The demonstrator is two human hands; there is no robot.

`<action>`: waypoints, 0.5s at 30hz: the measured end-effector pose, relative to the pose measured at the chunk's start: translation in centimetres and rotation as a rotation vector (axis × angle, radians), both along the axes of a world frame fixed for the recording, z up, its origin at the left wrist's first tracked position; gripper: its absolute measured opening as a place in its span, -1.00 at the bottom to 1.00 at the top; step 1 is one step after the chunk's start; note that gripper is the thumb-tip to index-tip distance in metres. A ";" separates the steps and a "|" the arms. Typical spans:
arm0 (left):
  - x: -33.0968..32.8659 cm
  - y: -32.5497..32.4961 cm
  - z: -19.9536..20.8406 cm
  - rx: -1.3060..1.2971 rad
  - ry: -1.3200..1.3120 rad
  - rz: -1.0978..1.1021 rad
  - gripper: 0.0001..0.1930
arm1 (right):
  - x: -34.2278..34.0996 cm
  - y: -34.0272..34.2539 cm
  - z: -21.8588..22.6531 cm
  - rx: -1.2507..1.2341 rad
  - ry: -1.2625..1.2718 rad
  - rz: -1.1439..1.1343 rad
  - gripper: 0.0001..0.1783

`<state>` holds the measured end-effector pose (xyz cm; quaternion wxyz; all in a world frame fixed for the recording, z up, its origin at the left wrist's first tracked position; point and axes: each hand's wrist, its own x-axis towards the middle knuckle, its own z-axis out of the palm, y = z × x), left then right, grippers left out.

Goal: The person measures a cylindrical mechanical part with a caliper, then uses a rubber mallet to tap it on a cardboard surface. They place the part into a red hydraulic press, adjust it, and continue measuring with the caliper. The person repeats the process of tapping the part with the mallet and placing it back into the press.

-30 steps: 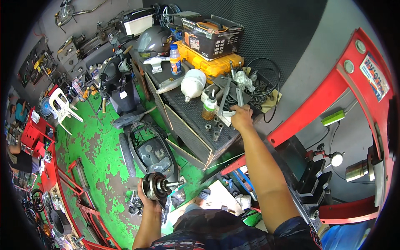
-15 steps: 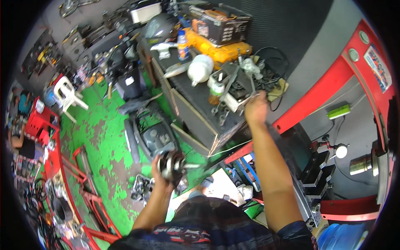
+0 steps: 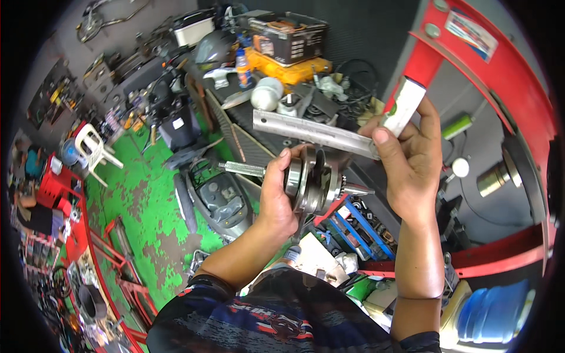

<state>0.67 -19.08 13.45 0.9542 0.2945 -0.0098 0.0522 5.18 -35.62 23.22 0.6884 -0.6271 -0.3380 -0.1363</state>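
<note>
Beside the crankshaft (image 3: 309, 185) in left fingers (image 3: 276, 172), right fingers (image 3: 389, 149) now hold up a try-square (image 3: 326, 135).

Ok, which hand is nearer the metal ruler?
Right. The right hand holds the metal ruler at its right end; the left hand, around a crankshaft, shows just below it.

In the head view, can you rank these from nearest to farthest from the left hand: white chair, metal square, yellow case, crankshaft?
1. Crankshaft: gripped by the left hand.
2. Metal square: just ahead, held by the right hand.
3. Yellow case: farther ahead, past the square.
4. White chair: farthest, well off to the left.
</note>
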 end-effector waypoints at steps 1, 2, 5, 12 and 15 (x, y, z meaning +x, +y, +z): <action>-0.1 -1.0 0.8 -0.040 0.006 -0.048 -0.43 | -0.3 -0.7 0.3 -0.045 -0.015 -0.046 -0.31; -0.2 -1.9 1.5 -0.080 0.012 -0.094 -0.43 | -0.7 -1.4 0.5 -0.055 0.022 -0.037 -0.29; -0.9 -4.1 2.9 -0.109 -0.003 -0.161 -0.42 | -1.0 -3.4 0.1 -0.065 0.046 -0.075 -0.26; -1.1 -6.7 3.3 -0.046 0.057 -0.200 -0.29 | -1.8 -5.6 0.1 -0.046 0.041 -0.154 -0.24; -1.5 -7.0 3.9 -0.020 0.048 -0.215 -0.28 | -0.9 -6.7 -0.2 -0.076 0.056 -0.148 -0.26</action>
